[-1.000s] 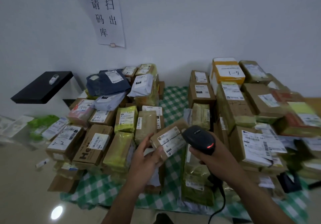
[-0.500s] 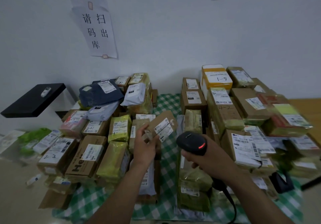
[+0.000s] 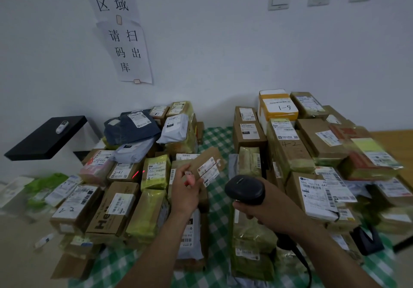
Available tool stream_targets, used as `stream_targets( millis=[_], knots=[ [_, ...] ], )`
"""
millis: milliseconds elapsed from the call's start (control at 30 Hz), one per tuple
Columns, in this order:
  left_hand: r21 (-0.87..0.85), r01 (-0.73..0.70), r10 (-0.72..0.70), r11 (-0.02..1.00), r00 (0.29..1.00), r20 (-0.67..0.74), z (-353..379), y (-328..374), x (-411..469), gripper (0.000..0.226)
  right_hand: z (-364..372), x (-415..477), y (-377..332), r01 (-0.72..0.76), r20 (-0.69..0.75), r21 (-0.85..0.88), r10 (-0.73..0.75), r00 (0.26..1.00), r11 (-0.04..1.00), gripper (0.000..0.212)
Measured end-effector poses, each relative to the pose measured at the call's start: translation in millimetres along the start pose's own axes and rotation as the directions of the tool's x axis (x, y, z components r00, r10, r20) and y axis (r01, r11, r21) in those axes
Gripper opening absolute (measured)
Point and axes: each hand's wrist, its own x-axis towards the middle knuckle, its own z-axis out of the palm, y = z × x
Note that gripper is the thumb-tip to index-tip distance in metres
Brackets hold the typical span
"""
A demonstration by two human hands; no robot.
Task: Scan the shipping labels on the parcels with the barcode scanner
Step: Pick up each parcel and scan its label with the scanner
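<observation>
1. The small brown parcel (image 3: 212,157), with its white shipping labels (image 3: 209,169) facing up, is held tilted above the green checked cloth (image 3: 218,136).
2. The left hand (image 3: 186,189) grasps its lower end.
3. The right hand (image 3: 268,207) is wrapped round the black barcode scanner (image 3: 244,189), just right of the parcel.
4. A red light spot (image 3: 136,173) lies on the left heap (image 3: 125,207).

The left forearm (image 3: 161,243) and right forearm (image 3: 317,240) reach forward. The left hand (image 3: 186,190), higher, pinches a brown parcel (image 3: 209,163) between thumb and fingers. The right hand (image 3: 271,207) grips the barcode scanner (image 3: 244,189) by its handle.
</observation>
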Motion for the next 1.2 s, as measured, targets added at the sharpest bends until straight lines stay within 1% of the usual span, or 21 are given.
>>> stream_targets(
  millis=[200,300,467,533,600,667,767,867,933,1033,1100,1200],
  knots=[
    [-0.004,0.048,-0.048,0.999,0.999,-0.006,-2,-6,2,0.055,0,3,3,-0.018,0.017,0.007,0.018,1.000,1.000,0.057],
    [0.015,0.050,-0.050,0.999,0.999,0.008,-1,-7,4,0.051,-1,3,6,-0.017,0.013,0.028,0.017,1.000,0.999,0.054],
    [-0.017,0.120,-0.117,0.993,0.987,0.113,16,-13,2,0.054,-12,0,17,-0.037,-0.072,0.076,0.042,0.997,0.996,0.043],
    [0.014,0.125,-0.126,0.992,0.983,0.134,29,-10,-3,0.048,-19,-4,23,-0.048,-0.119,0.101,0.060,0.991,0.994,0.042],
    [0.020,0.173,-0.174,0.985,0.974,0.142,46,-10,-4,0.044,-27,-5,30,-0.046,-0.153,0.113,0.064,0.986,0.992,0.039],
    [-0.020,0.248,-0.241,0.969,0.957,0.163,64,-9,-2,0.044,-34,-6,37,-0.060,-0.172,0.112,0.079,0.982,0.992,0.038],
    [-0.047,0.329,-0.311,0.943,0.924,0.222,92,-1,10,0.039,-43,-7,38,-0.087,-0.180,0.144,0.113,0.977,0.986,0.044],
    [-0.023,0.358,-0.343,0.933,0.910,0.233,120,0,28,0.036,-47,-3,39,-0.115,-0.162,0.189,0.147,0.976,0.975,0.037],
    [0.010,0.367,-0.358,0.930,0.900,0.250,138,-1,37,0.035,-49,2,38,-0.125,-0.179,0.182,0.158,0.971,0.975,0.033],
    [0.036,0.359,-0.356,0.933,0.902,0.243,155,-5,48,0.039,-50,7,36,-0.138,-0.200,0.203,0.179,0.963,0.969,0.034],
    [0.062,0.357,-0.361,0.932,0.894,0.265,162,-11,55,0.040,-50,9,37,-0.144,-0.210,0.205,0.188,0.960,0.968,0.034],
    [0.112,0.366,-0.383,0.924,0.873,0.303,169,-12,58,0.033,-53,10,38,-0.150,-0.210,0.182,0.188,0.959,0.972,0.037]
  ],
)
